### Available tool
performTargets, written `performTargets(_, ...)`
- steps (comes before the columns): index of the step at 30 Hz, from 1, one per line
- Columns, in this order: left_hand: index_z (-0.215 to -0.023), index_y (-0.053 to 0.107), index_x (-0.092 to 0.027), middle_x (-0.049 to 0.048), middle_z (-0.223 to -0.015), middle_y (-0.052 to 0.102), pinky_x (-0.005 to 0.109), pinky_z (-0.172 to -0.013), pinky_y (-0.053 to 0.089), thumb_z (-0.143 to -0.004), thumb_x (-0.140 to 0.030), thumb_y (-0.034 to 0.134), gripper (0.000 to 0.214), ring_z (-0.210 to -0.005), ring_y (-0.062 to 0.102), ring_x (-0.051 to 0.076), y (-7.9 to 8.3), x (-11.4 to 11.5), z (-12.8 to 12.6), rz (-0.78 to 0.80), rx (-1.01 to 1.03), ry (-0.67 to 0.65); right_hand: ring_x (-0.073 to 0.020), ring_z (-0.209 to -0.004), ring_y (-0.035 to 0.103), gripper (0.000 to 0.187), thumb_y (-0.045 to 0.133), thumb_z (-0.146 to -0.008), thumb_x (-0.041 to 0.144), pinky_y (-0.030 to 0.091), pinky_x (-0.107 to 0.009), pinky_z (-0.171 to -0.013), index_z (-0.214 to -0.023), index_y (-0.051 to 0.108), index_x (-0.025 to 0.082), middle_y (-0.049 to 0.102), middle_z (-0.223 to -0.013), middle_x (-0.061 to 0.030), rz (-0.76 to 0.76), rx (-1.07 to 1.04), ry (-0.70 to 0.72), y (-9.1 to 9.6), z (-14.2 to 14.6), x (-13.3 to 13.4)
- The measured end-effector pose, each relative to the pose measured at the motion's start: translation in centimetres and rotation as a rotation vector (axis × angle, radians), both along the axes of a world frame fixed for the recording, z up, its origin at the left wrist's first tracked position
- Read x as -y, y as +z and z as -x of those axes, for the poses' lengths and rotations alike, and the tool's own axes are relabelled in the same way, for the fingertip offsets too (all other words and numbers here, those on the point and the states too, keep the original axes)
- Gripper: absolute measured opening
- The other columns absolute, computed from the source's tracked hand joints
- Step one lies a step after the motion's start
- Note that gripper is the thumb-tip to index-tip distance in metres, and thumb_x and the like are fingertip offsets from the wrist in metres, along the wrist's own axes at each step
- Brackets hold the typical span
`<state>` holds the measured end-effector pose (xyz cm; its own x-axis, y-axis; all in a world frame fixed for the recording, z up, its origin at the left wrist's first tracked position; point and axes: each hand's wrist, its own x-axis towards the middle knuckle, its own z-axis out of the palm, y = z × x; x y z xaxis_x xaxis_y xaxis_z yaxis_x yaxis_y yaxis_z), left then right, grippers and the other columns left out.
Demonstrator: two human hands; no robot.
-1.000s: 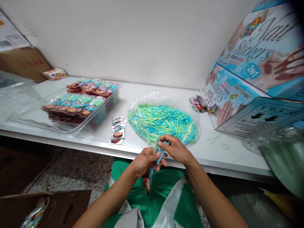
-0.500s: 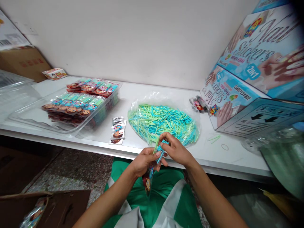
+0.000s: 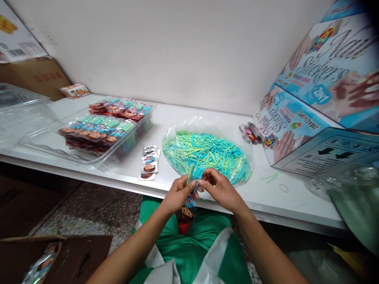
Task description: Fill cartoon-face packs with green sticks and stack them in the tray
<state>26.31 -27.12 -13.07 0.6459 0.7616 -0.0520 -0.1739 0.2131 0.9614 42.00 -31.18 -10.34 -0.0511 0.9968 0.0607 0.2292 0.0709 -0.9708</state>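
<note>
My left hand (image 3: 178, 192) and right hand (image 3: 220, 190) pinch thin green-and-blue sticks (image 3: 197, 172), likely keeping them aligned; clear plastic bag (image 3: 204, 125) 12 o'clock, handy.

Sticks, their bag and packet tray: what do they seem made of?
Sticks: perhaps plastic; straight, evenly coloured, finish unclear.
Bag: likely thin, shiny plastic film, crumpled and see-through.
Tray: probably stiff, glossy clear plastic; its rim glints, its wall shows packets through.

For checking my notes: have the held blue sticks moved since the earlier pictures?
Yes: the held blue sticks moved leftward, judged against the clear plastic bag.
</note>
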Motion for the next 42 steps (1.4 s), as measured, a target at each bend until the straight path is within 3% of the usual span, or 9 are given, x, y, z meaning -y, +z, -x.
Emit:
performTargets(9,-0.11,0.057,-0.014,0.0085,-0.093,0.065,0.031,-0.075,0.047,-0.076,-0.036,0.064,0.04,-0.089,0.061,0.022,1.0,-1.4,1.5,-0.121,-0.034,-0.08,-0.0123,-0.069,0.056,0.041,0.052,-0.085,0.022,0.048,-0.03,-0.068,-0.123,0.036,0.025,0.053,-0.076,0.0025,-0.177,-0.021,-0.04,0.2,0.7,-0.2)
performTargets(15,-0.114,0.058,-0.018,0.0092,-0.113,0.06,0.033,-0.091,0.041,-0.068,-0.028,0.072,0.049,-0.106,0.054,0.025,1.2,-2.1,2.0,-0.222,-0.069,-0.013,-0.0139,-0.076,0.055,0.048,0.053,-0.084,0.02,0.045,-0.032,-0.075,-0.128,0.036,0.025,0.056,-0.08,0.0004,-0.278,0.171,-0.015,1.6,0.8,-0.2)
performTargets(20,-0.115,0.055,-0.018,0.0085,-0.104,0.063,0.034,-0.086,0.045,-0.069,-0.026,0.072,0.049,-0.096,0.059,0.021,1.1,-2.2,2.1,-0.098,0.012,-0.064,-0.014,-0.075,0.055,0.046,0.053,-0.084,0.022,0.045,-0.032,-0.076,-0.127,0.038,0.026,0.055,-0.079,0.0005,-0.32,0.186,-0.07,3.0,0.6,-0.4)
performTargets(25,-0.099,0.061,-0.014,0.007,-0.092,0.063,0.031,-0.075,0.05,-0.071,-0.031,0.07,0.034,-0.083,0.059,0.018,0.4,-2.0,2.0,-0.039,0.019,-0.061,-0.0145,-0.076,0.054,0.041,0.054,-0.084,0.025,0.045,-0.033,-0.075,-0.124,0.042,0.027,0.054,-0.079,-0.0001,-0.318,0.103,-0.108,3.6,0.7,-0.9)
performTargets(29,-0.092,0.062,-0.012,0.004,-0.084,0.058,0.029,-0.066,0.053,-0.072,-0.035,0.067,0.031,-0.073,0.057,0.014,0.5,-2.2,2.6,-0.056,-0.021,0.029,-0.0133,-0.073,0.052,0.039,0.058,-0.082,0.028,0.045,-0.029,-0.07,-0.12,0.046,0.026,0.052,-0.079,0.0004,-0.271,0.011,-0.103,3.7,0.7,-1.5)
performTargets(32,-0.104,0.056,-0.016,0.0035,-0.089,0.057,0.027,-0.056,0.054,-0.071,-0.036,0.067,0.04,-0.071,0.057,0.013,2.1,-3.6,4.7,-0.147,-0.079,0.195,-0.0131,-0.073,0.052,0.037,0.059,-0.081,0.029,0.044,-0.029,-0.068,-0.116,0.049,0.025,0.052,-0.078,0.0002,-0.262,0.007,-0.15,3.6,0.4,-1.9)
performTargets(35,-0.102,0.054,-0.018,0.0031,-0.092,0.058,0.024,-0.053,0.052,-0.072,-0.037,0.065,0.038,-0.07,0.057,0.013,5.1,-6.7,8.8,-0.363,-0.226,0.409,-0.0139,-0.074,0.052,0.035,0.06,-0.08,0.031,0.044,-0.028,-0.066,-0.114,0.051,0.024,0.053,-0.079,-0.0008,-0.235,0.038,-0.195,2.9,-0.2,-1.9)
performTargets(39,-0.105,0.054,-0.015,0.004,-0.095,0.059,0.024,-0.068,0.048,-0.072,-0.032,0.065,0.038,-0.082,0.056,0.015,9.7,-13.1,16.0,-0.794,-0.604,0.775,-0.0144,-0.073,0.053,0.037,0.061,-0.079,0.033,0.044,-0.027,-0.061,-0.114,0.051,0.024,0.054,-0.079,-0.0017,-0.163,0.07,-0.207,1.6,-1.0,-1.8)
performTargets(42,-0.124,0.039,-0.007,0.0073,-0.101,0.058,0.024,-0.072,0.044,-0.079,-0.03,0.059,0.054,-0.085,0.055,0.014,12.0,-18.7,21.2,-0.917,-0.876,0.862,-0.0143,-0.072,0.052,0.038,0.061,-0.079,0.035,0.045,-0.027,-0.061,-0.114,0.051,0.024,0.054,-0.078,-0.0019,-0.129,0.09,-0.199,1.1,-1.2,-1.7)
